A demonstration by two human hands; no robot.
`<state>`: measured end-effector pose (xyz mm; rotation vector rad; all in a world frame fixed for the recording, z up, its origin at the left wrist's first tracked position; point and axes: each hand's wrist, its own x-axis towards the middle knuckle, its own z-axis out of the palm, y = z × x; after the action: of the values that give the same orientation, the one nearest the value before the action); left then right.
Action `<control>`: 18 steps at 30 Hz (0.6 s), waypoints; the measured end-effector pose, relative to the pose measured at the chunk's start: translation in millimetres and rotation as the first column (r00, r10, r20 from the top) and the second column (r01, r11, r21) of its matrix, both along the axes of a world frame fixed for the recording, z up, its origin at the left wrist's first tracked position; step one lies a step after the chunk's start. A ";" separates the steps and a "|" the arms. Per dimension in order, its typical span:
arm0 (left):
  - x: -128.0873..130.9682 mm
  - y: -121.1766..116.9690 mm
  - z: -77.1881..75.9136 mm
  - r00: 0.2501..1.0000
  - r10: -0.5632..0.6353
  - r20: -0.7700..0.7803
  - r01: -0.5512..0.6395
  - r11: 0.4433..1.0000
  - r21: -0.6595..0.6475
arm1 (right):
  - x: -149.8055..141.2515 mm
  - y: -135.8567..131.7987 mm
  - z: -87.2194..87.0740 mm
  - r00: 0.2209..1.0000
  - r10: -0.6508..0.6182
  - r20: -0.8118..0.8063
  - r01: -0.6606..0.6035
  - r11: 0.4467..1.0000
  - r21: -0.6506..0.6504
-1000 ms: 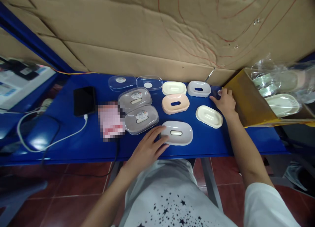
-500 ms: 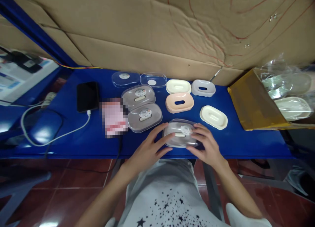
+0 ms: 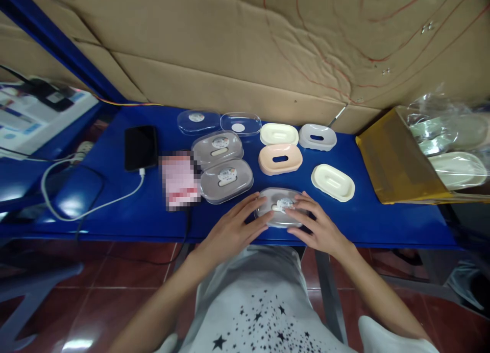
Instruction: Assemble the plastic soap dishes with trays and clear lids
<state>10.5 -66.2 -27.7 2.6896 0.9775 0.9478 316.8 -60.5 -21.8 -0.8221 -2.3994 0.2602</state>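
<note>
Near the table's front edge, a grey soap dish (image 3: 277,221) under a clear lid with a round white label lies flat between my hands. My left hand (image 3: 238,221) grips its left end, fingertips on the lid and thumb along the near side. My right hand (image 3: 319,222) holds the right end the same way, its fingers partly covering the label. Just behind stand a peach soap dish base (image 3: 264,165) with a slot and a cream tray (image 3: 333,182). To the left are two more lidded grey soap dishes (image 3: 226,193).
Two loose clear lids (image 3: 199,128), a cream piece (image 3: 278,134) and a grey slotted base (image 3: 317,130) sit along the back. A cardboard box (image 3: 386,164) with bagged parts stands right. Leftward are a pixelated pink item (image 3: 179,182) and a phone (image 3: 141,147) on a white cable.
The clear lid has shifted slightly and sits lower over the grey soap dish. My right fingers have moved a little inward across it; the other pieces stay in place.
</note>
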 end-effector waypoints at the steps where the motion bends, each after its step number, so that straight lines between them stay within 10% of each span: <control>1: 1.0 0.4 -0.3 1.000 -0.004 0.004 0.004 1.000 -0.004 | 0.5 -0.4 -0.4 1.000 -0.003 0.001 0.003 1.000 -0.004; 18: 29.6 7.1 -1.8 0.998 0.008 0.068 -0.002 0.996 -0.092 | 22.7 -5.4 -4.3 0.994 -0.107 -0.015 0.106 0.993 -0.057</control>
<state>40.1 -59.1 -29.5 2.5631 0.9898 0.9637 339.5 -65.8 -26.1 -0.9660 -2.3325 0.2923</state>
